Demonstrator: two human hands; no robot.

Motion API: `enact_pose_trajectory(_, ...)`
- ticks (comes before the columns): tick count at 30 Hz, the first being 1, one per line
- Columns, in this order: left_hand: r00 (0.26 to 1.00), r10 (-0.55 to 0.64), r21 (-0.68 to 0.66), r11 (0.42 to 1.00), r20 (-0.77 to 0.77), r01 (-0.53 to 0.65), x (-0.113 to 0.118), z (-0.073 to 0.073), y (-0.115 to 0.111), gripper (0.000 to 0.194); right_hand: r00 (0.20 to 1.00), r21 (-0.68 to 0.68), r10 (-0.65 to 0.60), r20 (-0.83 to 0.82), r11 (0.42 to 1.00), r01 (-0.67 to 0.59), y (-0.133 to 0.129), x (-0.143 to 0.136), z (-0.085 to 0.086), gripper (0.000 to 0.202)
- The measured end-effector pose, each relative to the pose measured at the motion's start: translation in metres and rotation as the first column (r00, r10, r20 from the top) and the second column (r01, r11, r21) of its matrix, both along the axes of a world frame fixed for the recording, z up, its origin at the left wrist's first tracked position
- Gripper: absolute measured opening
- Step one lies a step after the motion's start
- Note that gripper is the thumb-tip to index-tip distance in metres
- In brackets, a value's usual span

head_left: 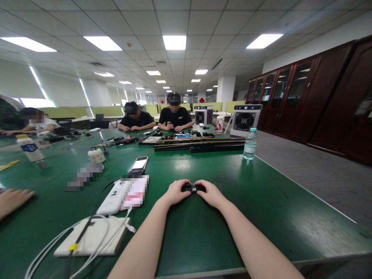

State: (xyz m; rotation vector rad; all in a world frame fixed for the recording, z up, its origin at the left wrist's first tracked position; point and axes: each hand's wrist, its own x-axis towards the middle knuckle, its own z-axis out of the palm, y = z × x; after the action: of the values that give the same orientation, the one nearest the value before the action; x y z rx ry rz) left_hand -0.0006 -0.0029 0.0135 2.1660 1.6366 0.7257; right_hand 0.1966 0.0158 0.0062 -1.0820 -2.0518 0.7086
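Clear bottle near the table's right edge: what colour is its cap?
The cap of the clear bottle is light blue-green, best seen in the head view.

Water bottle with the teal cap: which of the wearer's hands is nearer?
Right. The bottle stands beyond both, to the right; the right hand grips the black part's right end, the left hand its left end.

Bright ceiling panels (174, 42); tabletop (279, 217) glare; edges stretched; left side soft
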Motion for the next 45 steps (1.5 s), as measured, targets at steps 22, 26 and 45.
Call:
enact_pose_trajectory(22,0.999,-0.043,0.044,0.998,0.016,0.042,0.000,-0.002,0.004,0.038,1.000,-0.019,-0.009,-0.021,1.000,0.008,0.000,-0.001,0.001,0.031)
enact_pose_trajectory(26,0.998,-0.036,0.041,0.999,0.046,0.034,-0.001,-0.005,0.006,0.040,1.000,-0.001,-0.020,-0.009,1.000,0.020,0.000,-0.001,0.000,0.030)
enact_pose_trajectory(45,1.000,0.005,0.040,0.999,-0.004,-0.005,0.000,-0.004,0.004,0.044,0.994,0.015,-0.051,0.102,0.999,0.049,0.004,0.000,-0.004,0.031)
